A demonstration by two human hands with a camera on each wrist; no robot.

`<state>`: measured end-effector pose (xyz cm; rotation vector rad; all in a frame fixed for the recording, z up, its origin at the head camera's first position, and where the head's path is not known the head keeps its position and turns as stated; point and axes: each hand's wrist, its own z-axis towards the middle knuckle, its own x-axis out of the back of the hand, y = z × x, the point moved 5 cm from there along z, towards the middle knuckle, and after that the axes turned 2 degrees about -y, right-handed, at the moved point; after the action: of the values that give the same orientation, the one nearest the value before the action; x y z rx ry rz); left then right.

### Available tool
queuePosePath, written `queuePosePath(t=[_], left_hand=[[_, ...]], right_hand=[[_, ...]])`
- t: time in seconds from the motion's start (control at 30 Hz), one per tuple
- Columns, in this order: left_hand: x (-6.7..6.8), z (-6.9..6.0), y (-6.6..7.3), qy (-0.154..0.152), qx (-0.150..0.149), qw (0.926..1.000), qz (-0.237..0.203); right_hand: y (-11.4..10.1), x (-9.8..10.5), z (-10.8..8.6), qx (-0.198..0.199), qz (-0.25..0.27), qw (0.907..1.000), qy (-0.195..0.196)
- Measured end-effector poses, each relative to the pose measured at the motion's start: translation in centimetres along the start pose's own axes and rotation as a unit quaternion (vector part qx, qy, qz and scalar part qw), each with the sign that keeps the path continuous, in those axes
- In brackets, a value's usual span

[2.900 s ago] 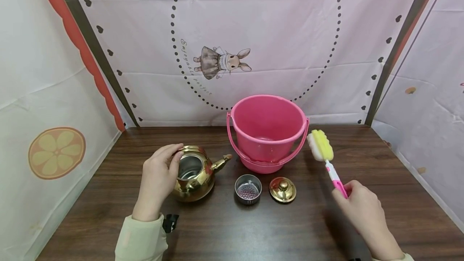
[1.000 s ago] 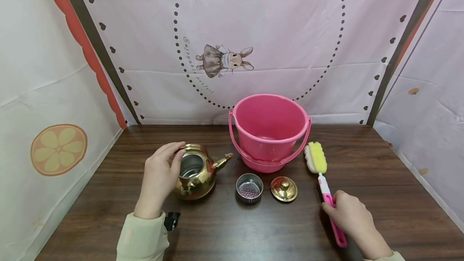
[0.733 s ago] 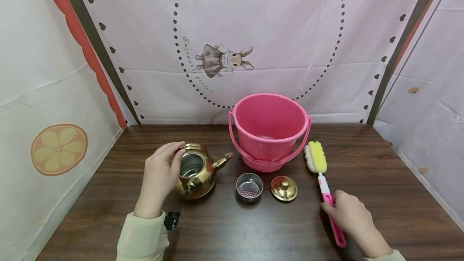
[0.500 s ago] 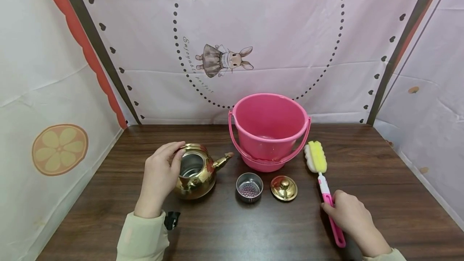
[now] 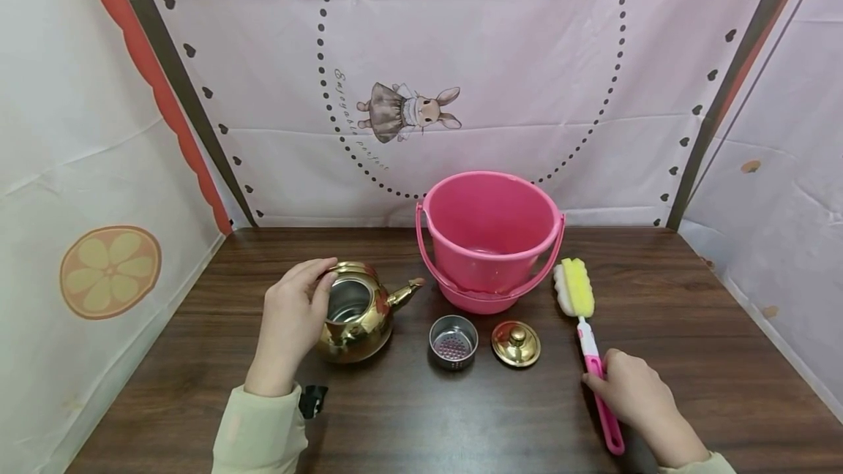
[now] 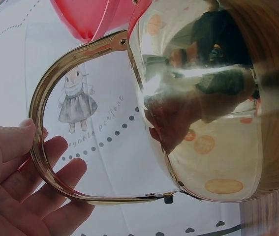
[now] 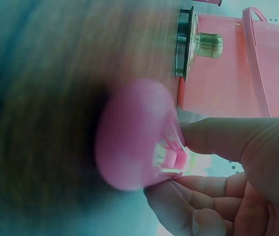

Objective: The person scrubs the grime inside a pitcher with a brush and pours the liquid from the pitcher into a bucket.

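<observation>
My left hand [image 5: 292, 322] grips the arched handle [image 6: 40, 115] of a shiny gold teapot [image 5: 358, 339], its thumb and fingers curled round it in the left wrist view. The teapot is lidless, and its spout points right. My right hand [image 5: 635, 390] pinches the pink handle of a sponge bottle brush [image 5: 576, 288] between thumb and fingers. The brush lies low along the table with its yellow and white head pointing away; I cannot tell if all of it touches. Between the hands sit a metal strainer [image 5: 453, 342] and the gold knobbed lid [image 5: 516, 344].
Behind the strainer and lid stands a pink bucket [image 5: 484, 280], its handle hanging down in front. The dark wooden table [image 5: 421, 419] is enclosed by a printed cloth [image 5: 514, 86] at the back and sides. A small black item [image 5: 312, 401] shows beside the left sleeve.
Since the earliest frame, my right hand has lowered the brush toward the table and shifted slightly left. Over the last second it has barely moved. The left hand and teapot stay in place.
</observation>
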<state>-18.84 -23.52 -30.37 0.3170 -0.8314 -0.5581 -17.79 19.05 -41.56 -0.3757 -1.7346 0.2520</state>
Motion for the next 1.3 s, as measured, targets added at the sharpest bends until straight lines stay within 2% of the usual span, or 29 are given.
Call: queuePosePath(t=[0.5,0.83,1.3], left_hand=[[-0.1,0.0,0.0,0.011,-0.013,0.9999,-0.001],[-0.1,0.0,0.0,0.013,-0.012,0.9998,0.001],[-0.1,0.0,0.1,0.01,-0.009,0.9999,0.002]], right_hand=[[-0.4,0.2,-0.3,-0.01,-0.008,0.9999,-0.003],[-1.3,0.7,-0.3,0.039,-0.044,0.9979,0.028],[-3.0,0.5,-0.9,0.085,-0.043,0.9944,0.047]])
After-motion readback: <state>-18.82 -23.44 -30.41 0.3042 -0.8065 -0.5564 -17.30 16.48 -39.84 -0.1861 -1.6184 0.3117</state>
